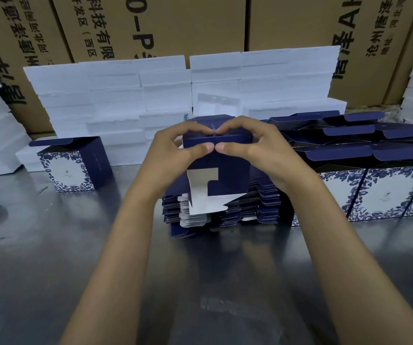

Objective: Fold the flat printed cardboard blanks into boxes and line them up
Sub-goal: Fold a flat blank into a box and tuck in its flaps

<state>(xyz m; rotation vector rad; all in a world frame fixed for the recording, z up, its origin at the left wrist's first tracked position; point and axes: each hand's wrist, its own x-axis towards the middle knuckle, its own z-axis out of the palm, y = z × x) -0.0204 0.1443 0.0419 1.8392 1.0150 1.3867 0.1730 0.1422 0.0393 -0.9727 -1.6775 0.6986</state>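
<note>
While above blank stack (pixel 221 207), left hand (pixel 173 148), right hand (pixel 255 145) both grip half-folded box (pixel 221 168).

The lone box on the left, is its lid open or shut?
Open. The lone box stands upright on the metal table, its dark blue lid flap sticking out sideways, not tucked in.

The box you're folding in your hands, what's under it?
Under the half-folded box, held by the left hand and right hand, sits a stack of flat blanks on the metal table. The stack's top is covered by the box.
</note>
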